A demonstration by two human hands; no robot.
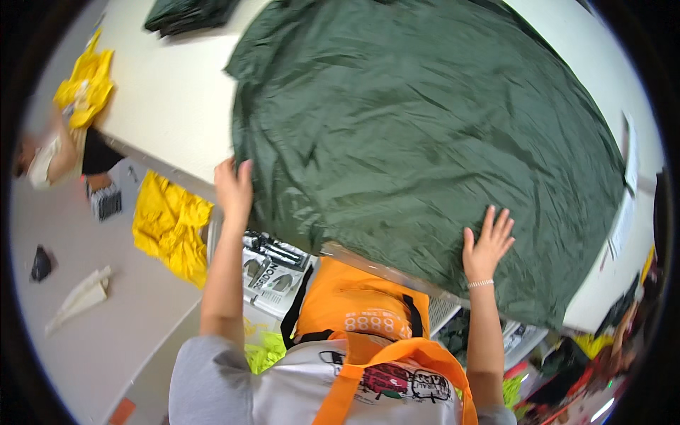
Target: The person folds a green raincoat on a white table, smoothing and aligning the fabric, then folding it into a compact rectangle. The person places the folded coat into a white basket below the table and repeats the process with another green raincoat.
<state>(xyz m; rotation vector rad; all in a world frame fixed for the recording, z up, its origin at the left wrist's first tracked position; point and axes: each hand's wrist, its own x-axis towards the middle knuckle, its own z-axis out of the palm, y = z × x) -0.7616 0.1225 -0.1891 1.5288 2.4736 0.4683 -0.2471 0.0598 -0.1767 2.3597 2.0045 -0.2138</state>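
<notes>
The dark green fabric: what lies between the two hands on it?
In the head view, only dark green fabric lies between the left hand and right hand, along the table edge.

The sheet [418, 142] lies on the table [170, 99], covering its right part.

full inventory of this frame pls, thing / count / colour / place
sheet: 1, dark green, spread over the table
table: 1, cream, centre
folded fabric: 1, dark green, table's far end
yellow fabric: 2, one at table's left edge, one on the floor
cloth: 1, white, floor left
dark object: 1, black, floor left
printed packs: several, black and white, under the table
vest: 1, orange, on the person
left hand: flat at sheet's near-left edge
right hand: flat on sheet, bracelet on wrist
</notes>
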